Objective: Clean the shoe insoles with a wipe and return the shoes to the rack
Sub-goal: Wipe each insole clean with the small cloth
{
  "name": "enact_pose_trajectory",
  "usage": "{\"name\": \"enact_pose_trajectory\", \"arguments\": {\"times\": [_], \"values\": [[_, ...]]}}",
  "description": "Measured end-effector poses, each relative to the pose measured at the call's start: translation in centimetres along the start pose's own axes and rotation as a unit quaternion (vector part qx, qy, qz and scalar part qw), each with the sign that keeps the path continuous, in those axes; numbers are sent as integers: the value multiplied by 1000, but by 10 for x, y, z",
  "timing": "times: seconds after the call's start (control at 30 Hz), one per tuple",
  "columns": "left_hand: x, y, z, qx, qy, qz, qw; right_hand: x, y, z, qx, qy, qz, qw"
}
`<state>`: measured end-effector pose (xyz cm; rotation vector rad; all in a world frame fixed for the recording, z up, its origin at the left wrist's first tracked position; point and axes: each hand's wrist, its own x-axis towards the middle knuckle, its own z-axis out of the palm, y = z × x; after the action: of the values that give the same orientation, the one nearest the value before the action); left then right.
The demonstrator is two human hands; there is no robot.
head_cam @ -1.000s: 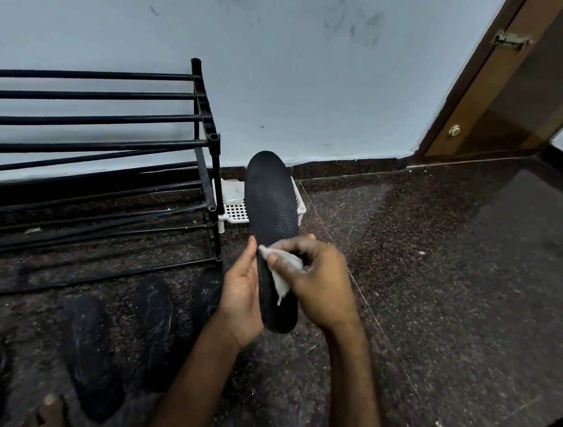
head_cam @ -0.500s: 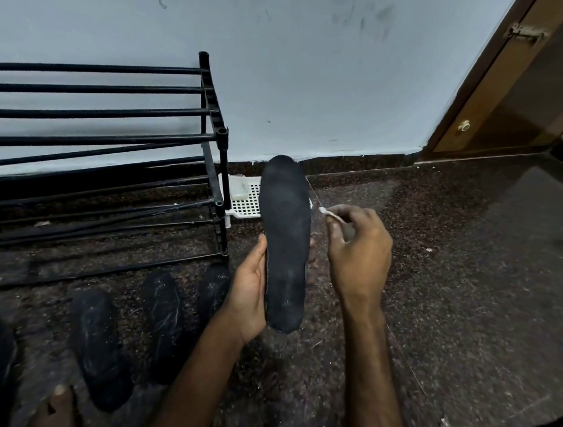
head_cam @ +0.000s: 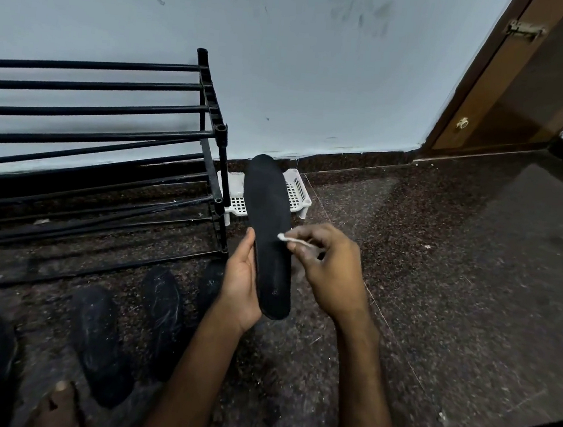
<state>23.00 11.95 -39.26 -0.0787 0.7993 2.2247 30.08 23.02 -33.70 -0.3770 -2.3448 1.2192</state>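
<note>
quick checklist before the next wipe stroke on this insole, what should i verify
1. Left hand holds the black insole steady, upright off the floor: ok.
2. Right hand has the white wipe pinched in its fingertips: ok.
3. Wipe in contact with the insole: cannot tell, it sits at the right edge.
4. Wipe has enough clean area: not ok, only a small wad shows.
5. Insole surface is clean: cannot tell, too dark.
6. Shoe rack shelves are free for return: ok, the bars in view carry nothing; the other insoles lie on the floor.
</note>
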Motion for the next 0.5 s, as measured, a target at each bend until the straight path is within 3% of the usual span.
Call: {"name": "enact_pose_trajectory", "arguments": {"times": [0.07, 0.13, 0.2, 0.27, 0.3, 0.33, 0.4, 0.47, 0.5], "values": [[-2, -3, 3, 5, -26, -4, 1000, 8, -4, 9, -59, 41, -21, 997], [-4, -3, 3, 7, -32, -6, 999, 10, -7, 17, -91, 21, -15, 996], [-6, 0, 1, 5, -32, -14, 999, 5, -8, 14, -22, -90, 31, 995], [-7, 4, -1, -4, -16, -18, 1000, -6, -8, 3, 46, -263, 88, 960], [-6, 6, -2, -4, -8, -16, 1000, -10, -7, -3, 61, -306, 101, 945], [-7, 6, -2, -5, -12, -17, 1000, -12, -6, -8, 85, -298, 103, 945], [-9, 6, 1, -12, -31, -23, 999, -5, -6, -9, 120, -170, 81, 975], [-10, 3, 3, -12, -42, -21, 999, 5, -8, -4, 59, -41, 34, 997], [-10, 3, 4, -13, -40, -16, 999, 9, -11, 0, 21, -18, 9, 1000]]}}
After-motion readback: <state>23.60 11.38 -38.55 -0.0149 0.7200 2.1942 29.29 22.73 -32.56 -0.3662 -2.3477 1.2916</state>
